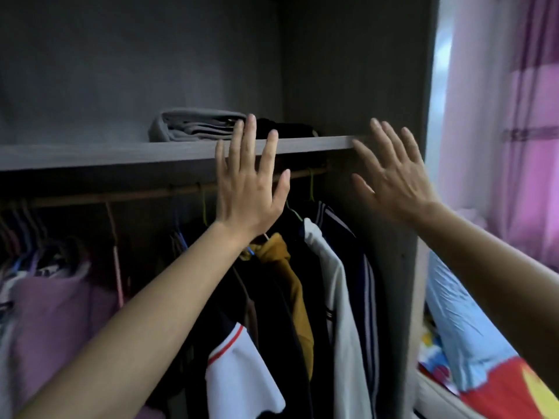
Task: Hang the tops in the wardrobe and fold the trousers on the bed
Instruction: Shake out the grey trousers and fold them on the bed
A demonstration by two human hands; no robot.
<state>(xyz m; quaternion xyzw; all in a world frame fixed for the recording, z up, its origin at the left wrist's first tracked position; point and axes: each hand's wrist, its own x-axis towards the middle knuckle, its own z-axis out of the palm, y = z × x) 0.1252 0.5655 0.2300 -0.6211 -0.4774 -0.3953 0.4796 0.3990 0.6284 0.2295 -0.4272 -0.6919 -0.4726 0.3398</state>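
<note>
I face the open wardrobe. My left hand (249,182) is raised with fingers spread and straight in front of the shelf (121,155) and the hanging rail (127,196), holding nothing. My right hand (390,173) is raised likewise before the wardrobe's right side panel (390,282), fingers spread, empty. Several tops hang on the rail below: a mustard top (290,279), a white top (341,297), a dark striped top (367,297), a white top with red trim (242,367), a lilac top (57,309). Folded grey trousers (193,125) and a dark folded garment (290,128) lie on the shelf.
Several bare hangers (21,228) crowd the rail's left end. At the lower right lies the bed (511,385) with a bright patterned sheet and a light blue pillow (462,331). A pink curtain (520,122) covers the window at the right.
</note>
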